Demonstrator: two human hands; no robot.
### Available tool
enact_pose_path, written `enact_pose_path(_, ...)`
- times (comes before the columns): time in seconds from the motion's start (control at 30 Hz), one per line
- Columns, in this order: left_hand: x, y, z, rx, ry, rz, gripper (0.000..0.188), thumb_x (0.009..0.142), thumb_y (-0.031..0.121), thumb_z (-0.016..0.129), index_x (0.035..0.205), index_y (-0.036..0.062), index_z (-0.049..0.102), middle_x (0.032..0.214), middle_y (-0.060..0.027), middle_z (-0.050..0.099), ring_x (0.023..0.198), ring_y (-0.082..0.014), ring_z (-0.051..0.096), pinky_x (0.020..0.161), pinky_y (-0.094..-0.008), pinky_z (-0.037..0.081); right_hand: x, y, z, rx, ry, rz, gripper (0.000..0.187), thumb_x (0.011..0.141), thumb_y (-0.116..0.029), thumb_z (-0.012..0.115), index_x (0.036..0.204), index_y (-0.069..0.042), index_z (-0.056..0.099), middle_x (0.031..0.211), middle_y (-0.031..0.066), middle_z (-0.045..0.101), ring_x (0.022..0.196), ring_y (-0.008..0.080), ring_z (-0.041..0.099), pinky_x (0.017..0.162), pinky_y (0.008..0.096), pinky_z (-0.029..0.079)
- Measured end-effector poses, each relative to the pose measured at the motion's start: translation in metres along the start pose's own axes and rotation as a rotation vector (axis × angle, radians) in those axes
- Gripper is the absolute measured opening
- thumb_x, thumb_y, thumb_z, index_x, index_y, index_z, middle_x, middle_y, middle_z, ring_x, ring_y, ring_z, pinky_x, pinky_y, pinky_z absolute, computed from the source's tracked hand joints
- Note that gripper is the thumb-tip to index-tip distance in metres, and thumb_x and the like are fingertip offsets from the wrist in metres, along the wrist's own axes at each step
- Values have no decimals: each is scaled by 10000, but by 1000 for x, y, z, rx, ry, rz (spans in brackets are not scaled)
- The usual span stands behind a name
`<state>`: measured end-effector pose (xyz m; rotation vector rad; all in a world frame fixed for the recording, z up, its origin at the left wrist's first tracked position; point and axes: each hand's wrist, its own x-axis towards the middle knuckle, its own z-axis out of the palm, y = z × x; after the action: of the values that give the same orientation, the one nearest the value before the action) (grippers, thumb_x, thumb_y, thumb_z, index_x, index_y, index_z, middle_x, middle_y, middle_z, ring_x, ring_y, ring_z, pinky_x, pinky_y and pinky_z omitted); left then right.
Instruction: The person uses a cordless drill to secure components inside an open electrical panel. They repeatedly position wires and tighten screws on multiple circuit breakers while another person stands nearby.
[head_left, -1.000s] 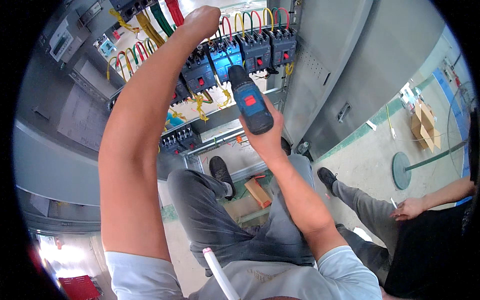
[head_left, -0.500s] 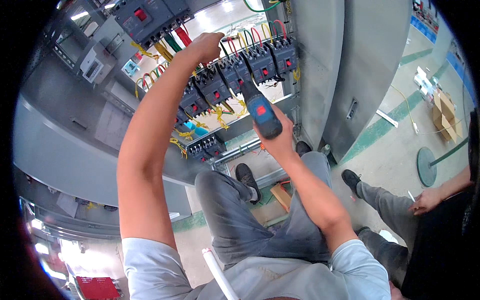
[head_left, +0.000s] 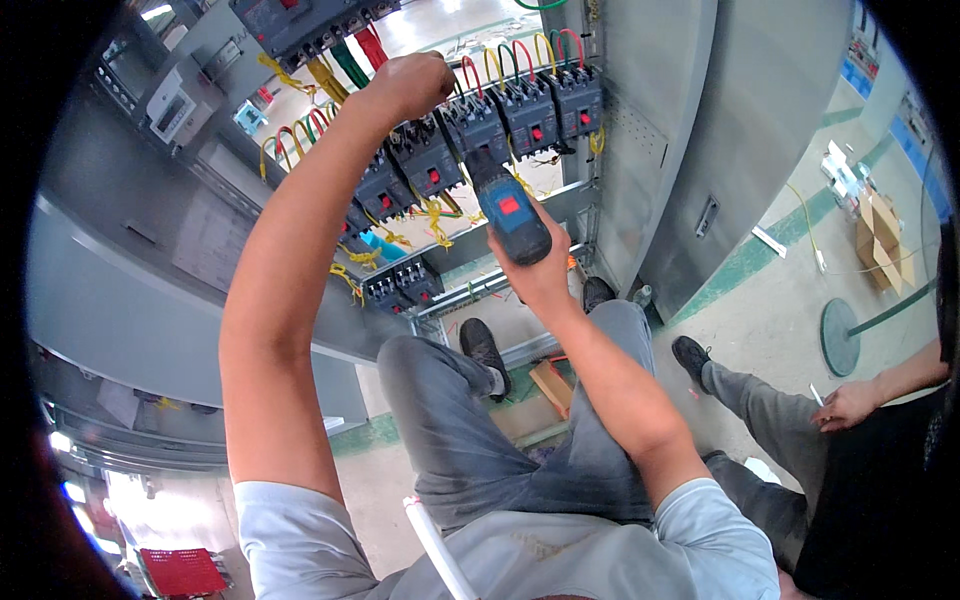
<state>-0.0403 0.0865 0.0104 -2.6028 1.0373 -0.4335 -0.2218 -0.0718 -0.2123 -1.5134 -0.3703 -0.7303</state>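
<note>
My right hand (head_left: pixel 540 268) is wrapped round a black and blue cordless drill (head_left: pixel 512 215). The drill's nose points away from me at the row of dark grey circuit breakers (head_left: pixel 530 115), which have red switches; its tip is hard to make out against them. My left hand (head_left: pixel 408 88) is closed over the top edge of that row, its fingers curled down by the terminals. Whatever those fingers pinch is hidden. Red, green and yellow wires (head_left: pixel 490 62) loop up from the breakers to the right of this hand, and tied yellow wires (head_left: pixel 436 222) hang below.
A larger breaker (head_left: pixel 305 25) sits higher in the metal cabinet. The grey cabinet door (head_left: pixel 735 160) stands at the right. Below are two more breakers (head_left: pixel 405 287) and a cardboard piece (head_left: pixel 551 388). On the right, another person's hand (head_left: pixel 848 405) holds a thin white stick.
The drill and my right hand have shifted slightly left. My left hand's fingers, stretched toward the right before, are now curled down at the breaker terminals. The view has shifted a little.
</note>
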Motion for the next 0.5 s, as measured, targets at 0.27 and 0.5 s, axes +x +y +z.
enact_pose_path(0.27,3,-4,7,-5,-123,-46,168,866,117,735,998,173,821,1071,-90,715,1073,-307,707,919,-434,564,9,-39,12,-37,43,-19,782,873,-59,797,1565,-3,438,1210,155,728,1029,155,697,967,321,534)
enact_pose_path(0.5,-3,0,7,1,-97,12,291,826,64,677,1040,188,831,1105,-100,781,1078,-310,737,930,-444,586,6,-30,13,16,52,-2,774,863,-12,779,1563,-19,448,1296,145,699,1109,143,657,1012,317,507)
